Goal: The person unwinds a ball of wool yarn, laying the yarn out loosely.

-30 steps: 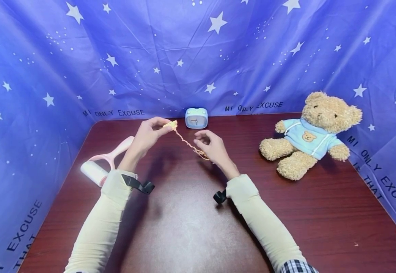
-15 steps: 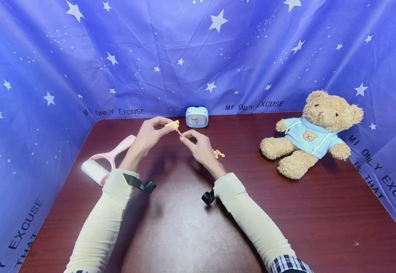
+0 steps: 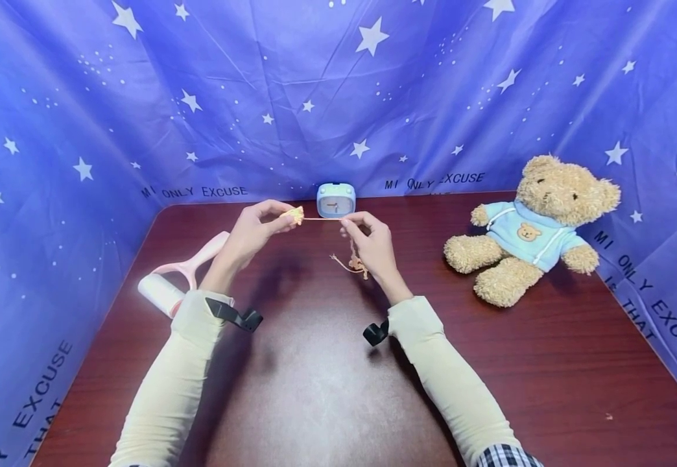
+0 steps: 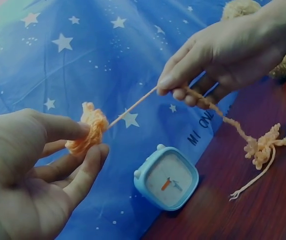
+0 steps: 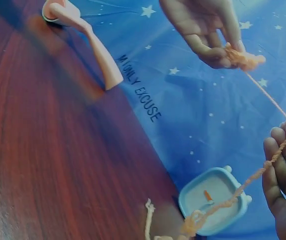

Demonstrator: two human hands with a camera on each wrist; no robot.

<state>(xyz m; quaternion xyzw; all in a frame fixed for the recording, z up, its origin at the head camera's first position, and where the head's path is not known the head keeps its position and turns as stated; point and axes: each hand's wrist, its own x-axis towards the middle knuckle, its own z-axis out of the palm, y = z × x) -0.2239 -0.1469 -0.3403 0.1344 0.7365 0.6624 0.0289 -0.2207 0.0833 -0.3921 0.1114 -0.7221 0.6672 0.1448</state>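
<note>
A small bundle of orange yarn (image 4: 89,131) is pinched between the thumb and fingers of my left hand (image 3: 251,232). From it a single strand (image 4: 133,106) runs taut to my right hand (image 3: 371,250), whose thumb and forefinger pinch it. Beyond those fingertips the yarn turns into a kinked, twisted length (image 5: 257,175) that hangs down. It ends in a knotted clump (image 4: 264,145) with a loose frayed tail, below the right hand in the head view. Both hands are raised above the table.
A small blue clock (image 3: 336,200) stands at the table's back edge, behind the strand. The pink-handled lint roller (image 3: 163,293) lies left of my left forearm. A teddy bear (image 3: 528,233) in a blue top sits at the right. Starry blue cloth (image 3: 315,78) hangs around the table (image 3: 548,376).
My right hand first moved left to the bundle and took the yarn close to it. Since then it has drawn back to the right, and the strand is straight. My left hand has barely moved.
</note>
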